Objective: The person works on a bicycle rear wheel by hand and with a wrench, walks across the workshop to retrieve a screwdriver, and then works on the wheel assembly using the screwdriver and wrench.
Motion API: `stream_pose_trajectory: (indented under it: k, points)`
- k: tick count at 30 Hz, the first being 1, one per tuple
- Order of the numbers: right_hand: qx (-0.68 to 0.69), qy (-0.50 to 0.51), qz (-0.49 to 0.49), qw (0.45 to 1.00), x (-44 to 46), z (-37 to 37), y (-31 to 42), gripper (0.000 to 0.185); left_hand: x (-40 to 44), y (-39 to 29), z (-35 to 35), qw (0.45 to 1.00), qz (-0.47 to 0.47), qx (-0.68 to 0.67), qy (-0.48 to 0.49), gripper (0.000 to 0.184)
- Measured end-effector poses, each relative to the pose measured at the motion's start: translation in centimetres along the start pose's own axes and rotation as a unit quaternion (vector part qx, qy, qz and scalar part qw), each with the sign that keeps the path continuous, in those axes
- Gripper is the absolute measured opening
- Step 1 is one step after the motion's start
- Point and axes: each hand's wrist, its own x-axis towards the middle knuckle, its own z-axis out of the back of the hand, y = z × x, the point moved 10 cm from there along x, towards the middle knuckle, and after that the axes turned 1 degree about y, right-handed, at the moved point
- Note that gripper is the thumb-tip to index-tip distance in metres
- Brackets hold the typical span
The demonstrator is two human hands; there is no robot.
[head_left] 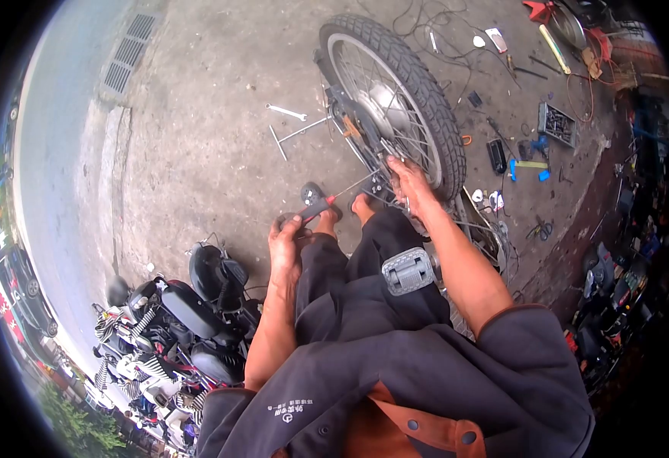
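My left hand (285, 243) is closed round the black and red handle of a screwdriver (316, 210). The thin shaft points up and right, its tip ending at the metal parts beside the wheel hub. My right hand (411, 185) is at the lower side of the spoked motorcycle wheel (447, 122), fingers curled at the metal parts near the chain side. What those fingers grip is hidden. A dark swingarm (340, 103) runs along the wheel's left side. On the ground to its left lie a combination wrench (286, 112) and a T-handle wrench (301, 133).
Right of the wheel are a grey tray of small parts (557, 124), a black case (496, 156), a blue tool (539, 144) and loose cables. Parked motorbikes (189, 305) stand at lower left. A drain grate (129, 52) lies near the road.
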Motion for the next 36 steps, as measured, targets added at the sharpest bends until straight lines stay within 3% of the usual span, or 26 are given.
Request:
stream_pose_trajectory:
  k: [3, 6, 10, 14, 15, 24, 30, 33, 36]
  points:
    - [0.061, 0.035, 0.025, 0.997, -0.1, 0.1, -0.1, 0.031, 0.0, -0.3, -0.1, 1.000, -0.002, 0.004, -0.006, 0.034]
    - [0.083, 0.002, -0.025, 0.996, -0.2, 0.1, -0.3, 0.036, -0.3, -0.5, -0.1, 1.000, -0.001, 0.000, -0.015, 0.034]
    - [-0.003, -0.034, -0.013, 0.999, 0.3, 0.5, -0.2, 0.034, -0.6, -1.0, -0.5, 1.000, 0.001, 0.008, -0.005, 0.035]
    - [0.011, -0.085, 0.086, 0.993, -0.3, 0.8, -0.4, 0.026, -0.5, -1.2, -0.5, 1.000, -0.005, 0.010, -0.009, 0.036]
    - [-0.055, -0.129, 0.184, 0.973, 0.0, 1.2, 0.7, 0.024, -0.6, -1.2, -0.4, 1.000, -0.006, 0.011, -0.010, 0.036]
    - [-0.184, -0.074, 0.243, 0.950, -2.4, 0.0, 3.4, 0.027, -0.6, -0.8, 0.2, 1.000, -0.017, -0.013, -0.021, 0.029]
    - [-0.121, -0.025, 0.167, 0.978, 0.5, 0.4, 0.6, 0.031, 0.1, -0.7, 3.7, 0.996, -0.020, -0.075, -0.045, 0.020]
    - [-0.052, 0.016, 0.190, 0.980, -0.4, 0.0, 1.5, 0.026, 0.4, 0.3, 5.7, 0.991, 0.001, -0.128, -0.050, 0.019]
    - [-0.115, -0.109, 0.244, 0.957, -3.0, 0.3, 3.1, 0.014, 0.7, 1.2, 7.4, 0.988, 0.011, -0.144, -0.059, 0.018]
